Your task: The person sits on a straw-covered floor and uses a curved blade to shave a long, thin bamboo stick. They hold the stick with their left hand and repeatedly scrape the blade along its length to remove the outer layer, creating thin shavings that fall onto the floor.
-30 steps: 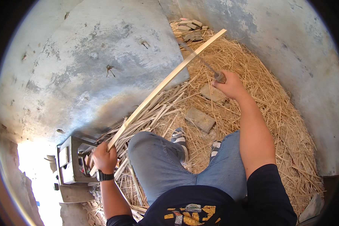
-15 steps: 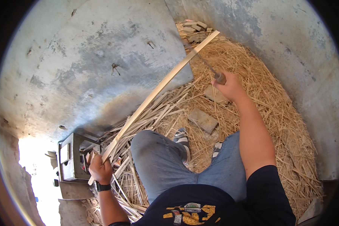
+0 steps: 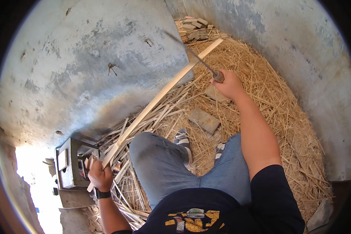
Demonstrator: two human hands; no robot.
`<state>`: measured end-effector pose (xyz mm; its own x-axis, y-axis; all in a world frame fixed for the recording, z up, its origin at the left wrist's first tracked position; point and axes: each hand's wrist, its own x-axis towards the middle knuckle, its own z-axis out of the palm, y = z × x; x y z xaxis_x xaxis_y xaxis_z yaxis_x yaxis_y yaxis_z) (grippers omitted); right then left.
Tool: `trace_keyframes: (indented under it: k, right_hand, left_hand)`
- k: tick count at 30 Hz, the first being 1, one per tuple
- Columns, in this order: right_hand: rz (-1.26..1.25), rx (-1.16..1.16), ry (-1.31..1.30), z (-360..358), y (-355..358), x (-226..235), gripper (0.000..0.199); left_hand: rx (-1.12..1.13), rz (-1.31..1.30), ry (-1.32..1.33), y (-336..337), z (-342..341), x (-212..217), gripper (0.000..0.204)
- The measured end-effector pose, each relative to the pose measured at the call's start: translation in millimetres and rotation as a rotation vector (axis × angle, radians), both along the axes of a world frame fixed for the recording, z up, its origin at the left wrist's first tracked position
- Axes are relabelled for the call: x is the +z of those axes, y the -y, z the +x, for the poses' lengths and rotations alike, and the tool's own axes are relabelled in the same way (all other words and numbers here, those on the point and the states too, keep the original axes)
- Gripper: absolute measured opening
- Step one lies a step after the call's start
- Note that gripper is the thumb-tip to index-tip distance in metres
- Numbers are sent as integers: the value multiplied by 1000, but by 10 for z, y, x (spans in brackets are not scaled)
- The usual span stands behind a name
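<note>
A long pale strip of split wood or bamboo (image 3: pixel 156 99) slants from lower left to upper right past my left knee. My left hand (image 3: pixel 100 175) is closed around its near end, with a watch on the wrist. In my right hand (image 3: pixel 229 84) is the wooden handle of a long knife (image 3: pixel 202 61), its thin dark blade pointing up and left. The blade crosses the strip close to its far end; whether it touches or passes above it, I cannot tell. The blade's outer part is blurred.
Pale shavings (image 3: pixel 261 113) cover the floor at right, and loose strips (image 3: pixel 160 115) lie at left. Flat bricks (image 3: pixel 204 120) sit before my feet, with more (image 3: pixel 195 24) at the far wall. A grey box-like stand (image 3: pixel 68 163) stands at left. Worn walls (image 3: pixel 105 46) curve around.
My right hand and the knife have shifted slightly left and up. The strip's far end sits a little lower and further left; the whole view has drifted slightly too.
</note>
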<state>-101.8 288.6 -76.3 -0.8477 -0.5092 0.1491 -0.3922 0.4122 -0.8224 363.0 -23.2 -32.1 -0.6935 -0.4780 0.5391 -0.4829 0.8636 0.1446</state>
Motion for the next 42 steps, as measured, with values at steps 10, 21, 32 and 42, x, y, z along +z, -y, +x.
trace_keyframes:
  k: [10, 21, 32, 42]
  right_hand:
    - [159, 131, -229, 199, 206, -47, 33]
    - [-536, -370, 426, -426, -193, -424, 27]
    - [-155, -129, 32, -47, -97, -71, 35]
    - [-31, 234, -263, 425, 205, -5, 28]
  left_hand:
    - [-33, 50, 50, 154, 135, -135, 19]
    - [101, 268, -34, 252, 440, -14, 15]
    - [-72, 443, 16, 332, 90, 108, 28]
    - [-186, -90, 141, -97, -623, 279, 10]
